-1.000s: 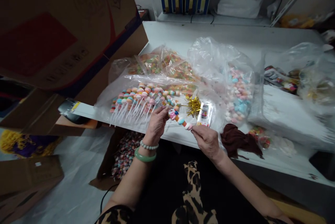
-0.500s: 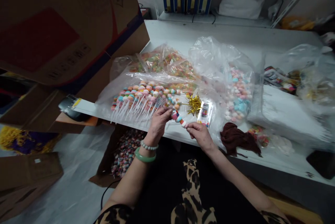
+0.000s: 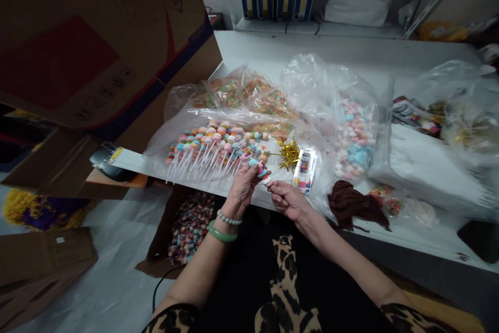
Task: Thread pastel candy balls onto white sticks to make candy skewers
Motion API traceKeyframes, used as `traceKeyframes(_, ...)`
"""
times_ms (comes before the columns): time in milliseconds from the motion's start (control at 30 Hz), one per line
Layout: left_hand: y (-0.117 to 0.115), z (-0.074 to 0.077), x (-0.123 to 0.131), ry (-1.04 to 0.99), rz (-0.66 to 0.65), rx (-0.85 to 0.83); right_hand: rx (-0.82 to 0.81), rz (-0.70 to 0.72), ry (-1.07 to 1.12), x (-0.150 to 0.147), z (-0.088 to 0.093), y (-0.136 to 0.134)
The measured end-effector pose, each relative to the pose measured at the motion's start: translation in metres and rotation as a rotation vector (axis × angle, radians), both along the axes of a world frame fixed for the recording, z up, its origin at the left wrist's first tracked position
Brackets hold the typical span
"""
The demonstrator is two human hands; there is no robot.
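Between my two hands, over the table's front edge, is a candy skewer point(image 3: 267, 179) of stacked pastel sweets. My left hand point(image 3: 245, 181), with a bead bracelet and a green bangle on its wrist, is closed around the skewer's upper part. The fingers of my right hand point(image 3: 285, 198) pinch its lower end at a white sweet. Beyond my left hand lies a pile of candy skewers point(image 3: 210, 141) with white sticks on clear plastic. A tuft of gold tinsel ties point(image 3: 289, 155) and a printed card packet point(image 3: 304, 171) lie just past my right hand.
Clear bags of gummy sweets point(image 3: 249, 91) and marshmallows point(image 3: 354, 138) lie farther back. Right of them are a stack of clear sleeves point(image 3: 421, 167) and a brown cloth point(image 3: 349, 203). A large carton point(image 3: 97, 47) stands left; a box of wrapped sweets point(image 3: 191, 229) sits below the edge.
My hands have drawn closer together, the right moving left and the left slightly right and down. Less of the candy skewer shows between them, and its upper end now shows above my left fingers.
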State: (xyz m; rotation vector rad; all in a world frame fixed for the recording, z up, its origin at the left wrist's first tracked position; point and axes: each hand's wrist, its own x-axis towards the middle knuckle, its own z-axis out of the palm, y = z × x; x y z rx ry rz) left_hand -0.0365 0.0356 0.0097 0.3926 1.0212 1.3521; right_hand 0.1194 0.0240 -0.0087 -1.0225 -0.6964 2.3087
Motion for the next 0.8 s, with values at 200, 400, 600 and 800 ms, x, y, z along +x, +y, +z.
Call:
traceKeyframes(200, 0.002, 0.0, -0.01, -0.04, 0.06, 0.018, -0.307, 0.129, 0.289, 0.004, -0.005, 0.005)
traceKeyframes(400, 0.001, -0.001, -0.005, -0.09, 0.108, 0.046, -0.348, 0.132, 0.338, 0.001, 0.004, 0.015)
traceKeyframes(600, -0.004, -0.004, 0.003, -0.023, 0.06, 0.009, -0.097, -0.047, 0.033, -0.015, 0.005, 0.007)
traceKeyframes(800, 0.0, 0.002, -0.022, 0.01, -0.067, -0.088, 0.218, -0.238, -0.219, -0.016, 0.007, 0.004)
